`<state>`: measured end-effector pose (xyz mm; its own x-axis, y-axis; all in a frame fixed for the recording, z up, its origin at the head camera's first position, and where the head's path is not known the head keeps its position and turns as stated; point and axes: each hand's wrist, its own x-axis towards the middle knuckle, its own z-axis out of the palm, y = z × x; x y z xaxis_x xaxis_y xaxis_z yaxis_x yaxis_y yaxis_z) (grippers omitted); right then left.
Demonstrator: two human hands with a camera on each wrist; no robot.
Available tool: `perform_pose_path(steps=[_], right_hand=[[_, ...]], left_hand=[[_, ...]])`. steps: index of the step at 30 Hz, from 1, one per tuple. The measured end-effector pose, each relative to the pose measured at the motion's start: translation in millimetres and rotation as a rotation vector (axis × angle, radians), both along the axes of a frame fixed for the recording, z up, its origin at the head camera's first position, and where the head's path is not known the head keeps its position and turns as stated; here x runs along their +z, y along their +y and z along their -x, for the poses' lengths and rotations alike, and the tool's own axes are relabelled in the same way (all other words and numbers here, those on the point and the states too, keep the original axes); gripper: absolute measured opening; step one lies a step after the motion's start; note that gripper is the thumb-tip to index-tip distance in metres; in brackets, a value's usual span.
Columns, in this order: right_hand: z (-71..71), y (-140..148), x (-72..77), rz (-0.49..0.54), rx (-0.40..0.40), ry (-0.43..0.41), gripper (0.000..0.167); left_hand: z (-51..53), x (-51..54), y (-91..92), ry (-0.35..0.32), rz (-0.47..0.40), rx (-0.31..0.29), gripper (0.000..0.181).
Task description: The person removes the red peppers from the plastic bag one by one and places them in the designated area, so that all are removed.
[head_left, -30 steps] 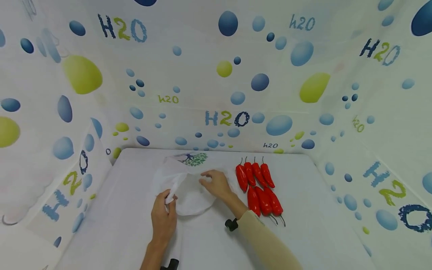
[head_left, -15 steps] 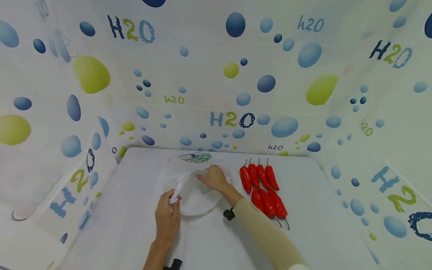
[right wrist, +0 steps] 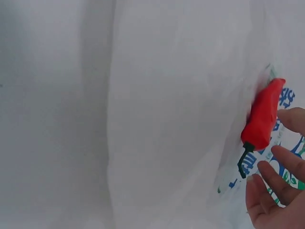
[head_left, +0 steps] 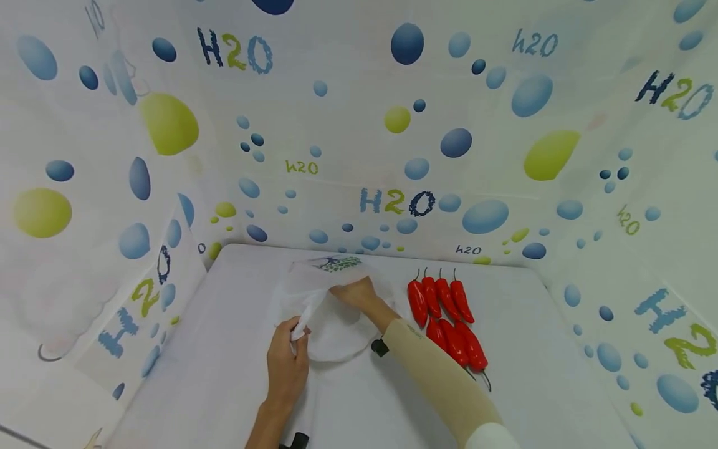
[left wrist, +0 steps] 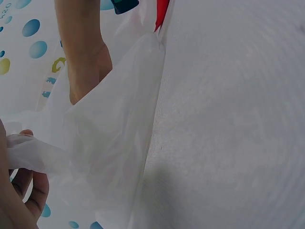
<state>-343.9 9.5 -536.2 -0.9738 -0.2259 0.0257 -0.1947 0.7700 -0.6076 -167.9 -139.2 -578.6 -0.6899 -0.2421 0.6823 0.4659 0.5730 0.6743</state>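
Observation:
A thin white plastic bag (head_left: pixel 336 340) with a printed tree lies on the table, its mouth held up toward me. My left hand (head_left: pixel 288 365) pinches the bag's rim on the left; the left wrist view shows the plastic (left wrist: pixel 43 155) between thumb and fingers. My right hand (head_left: pixel 357 294) reaches inside the bag, its fingertips hidden from the head view. In the right wrist view, a red chili pepper (right wrist: pixel 263 117) with a dark stem lies in the bag. Spread fingers (right wrist: pixel 276 183) of the right hand are beside it, not curled round it. Whether the thumb touches it, I cannot tell.
Several red chili peppers (head_left: pixel 447 299) lie in two rows on the white table (head_left: pixel 533 349), right of the bag. My right sleeve (head_left: pixel 434 374) passes close to the nearer row. Printed white sheets (head_left: pixel 336 125) wall in the back and sides.
My right hand has moved farther into the bag, so its fingers are now hidden in the head view. The left hand keeps its hold on the rim. The head view has shifted slightly.

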Motion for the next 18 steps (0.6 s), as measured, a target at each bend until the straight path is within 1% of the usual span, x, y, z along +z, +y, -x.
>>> perform_pose_path(steps=[3, 5, 7, 8, 9, 11, 12, 14, 15, 16, 17, 18], right_hand=[[3.7, -3.6, -0.4, -0.009, 0.000, 0.010, 0.075], [6.7, -5.0, -1.7, -0.022, 0.029, 0.014, 0.073], [7.6, -5.2, -2.6, 0.012, 0.056, -0.016, 0.070], [6.9, -4.2, -3.2, 0.026, 0.044, -0.088, 0.074], [5.9, -2.9, -3.7, 0.064, 0.033, -0.181, 0.078], [3.0, -0.4, -5.6, 0.136, -0.024, -0.399, 0.090], [1.3, 0.6, -4.7, 0.146, -0.056, -0.492, 0.096], [0.0, 1.6, -3.8, 0.128, -0.095, -0.660, 0.103], [1.5, 1.0, -3.7, 0.120, -0.059, -0.687, 0.099], [3.4, 0.0, -3.6, 0.074, -0.022, -0.694, 0.095], [6.5, -1.0, -3.3, 0.007, 0.045, -0.681, 0.089], [9.3, -2.1, -3.6, -0.039, 0.094, -0.666, 0.083]], left_hand=[[-0.1, 0.3, 0.0, -0.006, -0.006, -0.008, 0.023], [0.0, 0.7, -0.3, -0.013, -0.008, -0.011, 0.023], [0.2, 0.7, -0.7, -0.007, -0.006, -0.012, 0.023], [0.3, 0.7, -1.0, -0.002, -0.001, -0.009, 0.023], [0.4, 0.6, -1.2, 0.003, 0.002, -0.007, 0.023], [0.3, 0.6, -1.6, 0.020, 0.011, 0.001, 0.025], [0.2, 0.4, -1.8, 0.021, 0.012, 0.003, 0.025], [-0.2, 0.2, -1.8, 0.024, 0.011, 0.006, 0.026], [-0.5, 0.3, -1.7, 0.022, 0.006, 0.004, 0.027], [-0.6, 0.4, -1.5, 0.025, 0.008, 0.006, 0.027], [-0.7, 0.5, -1.3, 0.022, 0.003, 0.003, 0.027], [-0.6, 0.5, -1.1, 0.022, 0.004, 0.003, 0.027]])
